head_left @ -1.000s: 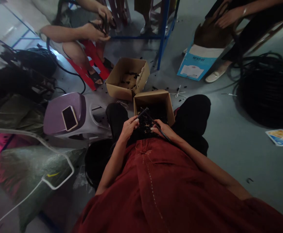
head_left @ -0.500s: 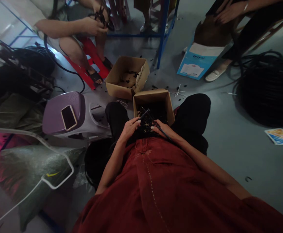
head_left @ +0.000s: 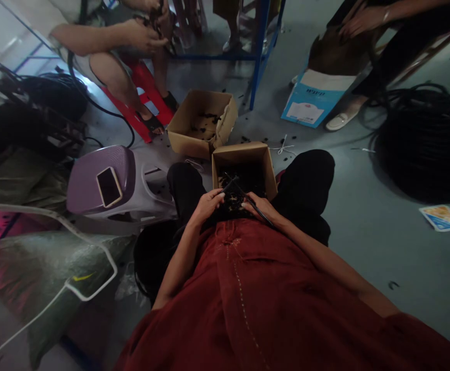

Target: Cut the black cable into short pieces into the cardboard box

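Note:
A small cardboard box (head_left: 244, 153) full of small black parts rests between my knees. My left hand (head_left: 206, 203) is closed on one end of a thin black cable (head_left: 229, 184) at the box's near edge. My right hand (head_left: 260, 207) is closed on another black cable (head_left: 259, 210) that runs back along my wrist. The two cable ends cross over the black parts in the box. Both hands lie just above my red garment.
A second cardboard box (head_left: 201, 123) stands behind the first. A purple stool (head_left: 93, 183) with a phone (head_left: 109, 186) on it is at my left. A large coil of black cable (head_left: 426, 144) lies right. Two other people sit across, hands busy.
My hands have shifted slightly and the left-hand cable end has dropped lower toward the box. The person at the back left has raised their hands.

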Tool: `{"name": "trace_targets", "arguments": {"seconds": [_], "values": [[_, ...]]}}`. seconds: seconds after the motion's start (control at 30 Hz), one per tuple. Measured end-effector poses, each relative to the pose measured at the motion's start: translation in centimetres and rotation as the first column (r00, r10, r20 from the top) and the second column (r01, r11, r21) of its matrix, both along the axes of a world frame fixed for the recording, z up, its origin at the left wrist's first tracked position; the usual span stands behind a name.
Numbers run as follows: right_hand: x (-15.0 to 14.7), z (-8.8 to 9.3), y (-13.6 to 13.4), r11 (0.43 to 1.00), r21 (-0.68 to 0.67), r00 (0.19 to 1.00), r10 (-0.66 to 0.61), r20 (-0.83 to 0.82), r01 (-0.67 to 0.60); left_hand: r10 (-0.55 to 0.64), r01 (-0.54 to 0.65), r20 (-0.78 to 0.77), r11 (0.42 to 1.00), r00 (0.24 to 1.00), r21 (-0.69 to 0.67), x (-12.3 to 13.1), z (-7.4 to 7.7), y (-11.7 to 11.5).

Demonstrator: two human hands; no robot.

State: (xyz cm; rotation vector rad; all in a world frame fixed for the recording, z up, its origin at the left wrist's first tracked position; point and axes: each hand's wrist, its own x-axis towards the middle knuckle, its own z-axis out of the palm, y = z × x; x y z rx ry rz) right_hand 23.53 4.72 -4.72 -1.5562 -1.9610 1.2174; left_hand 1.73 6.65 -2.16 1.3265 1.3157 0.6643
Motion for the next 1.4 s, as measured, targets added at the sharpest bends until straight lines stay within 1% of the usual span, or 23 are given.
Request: {"name": "trace_targets", "arguments": {"seconds": [0.2, 0.37, 0.57, 0.8, 0.93, 1.07, 1.13, 1.2, 1.3, 1.4], "values": [[0.1, -0.6, 0.0, 0.999, 0.028, 1.000, -0.016, 0.025, 0.015, 0.004, -0.004, -0.017, 1.000, 1.000, -0.025, -0.1, 0.0, 0.1], [0.0, -1.0, -0.1, 0.999, 0.036, 0.999, -0.022, 0.029, 0.021, 0.003, -0.003, -0.014, 1.000, 1.000, -0.009, -0.1, -0.2, 0.1], [0.1, -1.3, -0.1, 0.999, 0.038, 0.998, -0.013, 0.060, 0.011, 0.010, -0.010, -0.002, 1.000, 1.000, -0.011, -0.4, -0.7, 0.3], [0.1, -1.4, -0.2, 0.998, 0.064, 0.997, -0.022, 0.076, 0.017, 0.022, -0.023, -0.047, 1.000, 0.999, -0.014, -0.7, -1.3, 0.6], [0.3, -1.4, -0.1, 0.996, 0.043, 0.994, -0.087, 0.071, 0.084, 0.019, -0.020, -0.043, 1.000, 0.999, -0.013, -0.7, -1.2, 0.6], [0.5, -1.7, 0.0, 0.977, 0.022, 0.977, -0.212, -0.030, 0.213, 0.030, -0.031, -0.016, 0.999, 0.999, -0.033, -0.6, -1.1, 0.6], [0.5, -1.8, 0.1, 0.958, -0.058, 0.949, -0.286, -0.129, 0.281, 0.029, -0.029, 0.001, 0.998, 1.000, -0.046, -0.6, -0.9, 0.6], [0.4, -1.9, 0.2, 0.930, -0.184, 0.896, -0.358, -0.262, 0.318, 0.022, -0.021, 0.013, 0.998, 1.000, -0.060, -0.5, -0.5, 0.5], [0.1, -1.9, 0.5, 0.896, -0.327, 0.789, -0.426, -0.443, 0.300, -0.024, 0.026, 0.022, 0.996, 0.999, -0.081, -0.1, 0.3, 0.3], [-0.3, -1.6, 1.0, 0.875, -0.409, 0.704, -0.460, -0.540, 0.259, -0.084, 0.088, 0.045, 0.991, 0.995, -0.100, 0.6, 0.9, -0.1]]}}
